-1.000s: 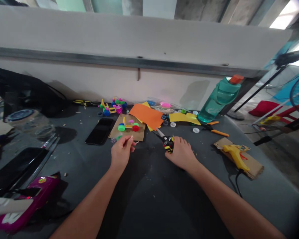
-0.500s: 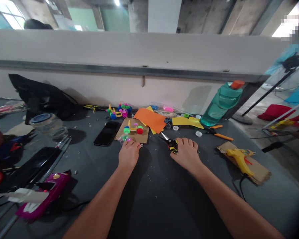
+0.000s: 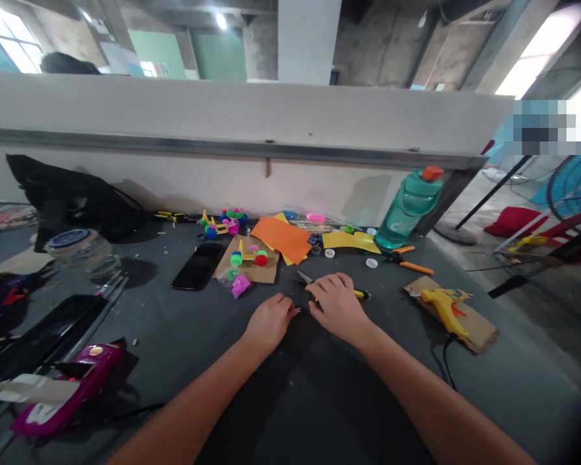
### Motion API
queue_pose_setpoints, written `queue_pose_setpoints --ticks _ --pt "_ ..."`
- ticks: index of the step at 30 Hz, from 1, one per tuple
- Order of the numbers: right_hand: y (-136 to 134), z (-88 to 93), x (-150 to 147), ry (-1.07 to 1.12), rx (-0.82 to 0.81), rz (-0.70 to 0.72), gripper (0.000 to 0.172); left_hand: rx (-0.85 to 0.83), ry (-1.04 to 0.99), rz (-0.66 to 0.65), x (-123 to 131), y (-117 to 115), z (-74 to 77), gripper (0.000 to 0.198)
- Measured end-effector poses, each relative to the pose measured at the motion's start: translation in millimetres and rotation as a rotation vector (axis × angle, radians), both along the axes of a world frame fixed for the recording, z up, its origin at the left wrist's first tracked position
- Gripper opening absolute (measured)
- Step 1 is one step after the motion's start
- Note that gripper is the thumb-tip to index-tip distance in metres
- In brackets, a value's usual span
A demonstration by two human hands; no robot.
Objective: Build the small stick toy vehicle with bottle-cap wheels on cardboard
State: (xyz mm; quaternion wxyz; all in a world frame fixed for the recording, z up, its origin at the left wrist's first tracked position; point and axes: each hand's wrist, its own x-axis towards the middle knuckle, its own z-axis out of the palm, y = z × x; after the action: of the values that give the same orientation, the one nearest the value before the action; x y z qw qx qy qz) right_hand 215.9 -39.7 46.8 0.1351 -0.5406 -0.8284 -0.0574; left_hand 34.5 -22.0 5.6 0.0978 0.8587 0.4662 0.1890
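My left hand (image 3: pixel 270 321) rests on the dark table (image 3: pixel 290 400) with its fingers pinched together; what they hold is too small to name. My right hand (image 3: pixel 337 307) lies just to its right, fingers spread flat over a pair of black-and-yellow scissors (image 3: pixel 361 295). The blade tip pokes out to the left of the hand and the handle end to the right. A small toy car with green and red wheels (image 3: pixel 248 256) stands on a cardboard piece (image 3: pixel 266 271) just beyond my hands, with a pink packet (image 3: pixel 241 285) beside it.
Orange paper (image 3: pixel 283 237) and yellow paper (image 3: pixel 351 241) lie behind. A black phone (image 3: pixel 198 265) is left of the cardboard. A teal bottle (image 3: pixel 407 208), orange-handled pliers (image 3: pixel 410 263) and a yellow glue gun (image 3: pixel 440 307) are on the right. A jar (image 3: pixel 82 248) and magenta tool (image 3: pixel 72 387) sit left.
My right hand has laid the scissors down flat and spread over them. My left hand has moved right and nearer, close beside the right hand. The camera has tilted up.
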Motion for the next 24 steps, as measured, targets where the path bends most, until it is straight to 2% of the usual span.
queue_pose_setpoints --ticks 2,6,9,12,18,24 --pt "0 -2.7 -4 -0.004 -0.042 0.054 0.018 -0.045 -0.057 -0.021 4 4 2.5 0.011" --pt "2 -14.8 -8 -0.015 -0.080 0.074 0.018 -0.208 -0.233 -0.015 1 18 3.8 0.007" --pt "5 -22.5 -10 0.014 -0.090 0.080 0.019 -0.360 -0.380 0.102 -9 24 1.7 0.015" --pt "7 -26.3 -14 0.046 -0.090 0.086 0.018 -0.224 -0.352 0.109 -18 24 0.5 0.013" --pt "11 -30.2 -21 0.039 -0.121 0.040 0.010 -0.122 -0.164 -0.065 -15 16 2.0 0.011" --pt "12 -30.8 -25 -0.012 -0.152 0.021 0.006 -0.045 -0.067 -0.062 -9 14 -0.9 0.005"
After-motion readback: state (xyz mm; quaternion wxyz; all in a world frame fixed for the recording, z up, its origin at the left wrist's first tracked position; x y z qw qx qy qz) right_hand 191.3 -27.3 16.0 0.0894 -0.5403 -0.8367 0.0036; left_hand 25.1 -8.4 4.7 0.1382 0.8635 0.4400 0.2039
